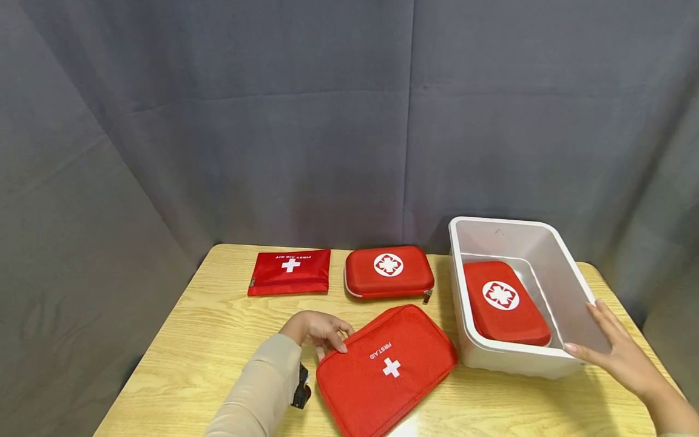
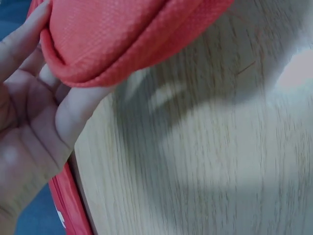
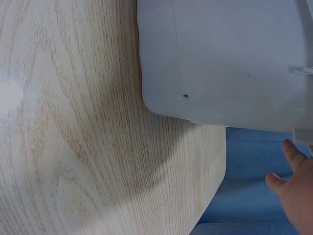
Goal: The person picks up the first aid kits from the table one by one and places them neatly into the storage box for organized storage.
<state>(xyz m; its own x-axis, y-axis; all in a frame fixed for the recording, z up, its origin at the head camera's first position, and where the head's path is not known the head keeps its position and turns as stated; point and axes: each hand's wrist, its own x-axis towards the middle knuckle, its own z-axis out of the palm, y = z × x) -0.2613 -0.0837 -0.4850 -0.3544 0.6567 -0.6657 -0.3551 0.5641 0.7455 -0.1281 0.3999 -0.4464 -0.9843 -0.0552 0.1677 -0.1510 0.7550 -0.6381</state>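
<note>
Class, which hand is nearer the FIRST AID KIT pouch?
Left: the left hand, in front of the pouch, grips the red bag; the right hand is farther off, at the white bin.

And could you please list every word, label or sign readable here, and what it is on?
"FIRST AID KIT", white cross: flat pouch, back left.
"FIRST AID", white cross: larger pouch in the left hand.
Round cross emblem, no words: middle case and the case inside the white bin.
Side tag on the flat pouch: too small to read.
</note>
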